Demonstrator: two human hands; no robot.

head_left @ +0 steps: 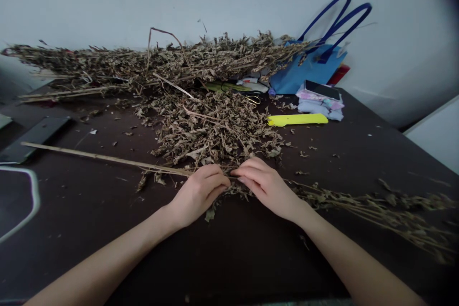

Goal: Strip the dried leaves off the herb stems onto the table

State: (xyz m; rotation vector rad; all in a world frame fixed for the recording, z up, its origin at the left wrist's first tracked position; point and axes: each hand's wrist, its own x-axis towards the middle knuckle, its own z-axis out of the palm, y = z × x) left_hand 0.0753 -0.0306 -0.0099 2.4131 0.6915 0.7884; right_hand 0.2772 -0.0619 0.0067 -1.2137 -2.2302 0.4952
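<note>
A long dried plant stalk (118,160) runs from the left of the table into my left hand (201,190), whose fingers are closed around it. Close by on the right, my right hand (268,185) pinches the same stalk, thumb against fingers. Its leafy end (380,208) seems to reach on past my right wrist, among several thin branches. Just beyond both hands lies a loose heap of dried, curled leaves (218,129). Some leaf bits sit under my fingers, where the exact grip is partly hidden.
A big bundle of dried stalks (161,62) lies along the wall. At the back right are a blue bag (304,74), a phone (322,90) on folded cloth, a yellow strip (297,119) and scissors (253,99). A dark flat object (34,138) lies at left.
</note>
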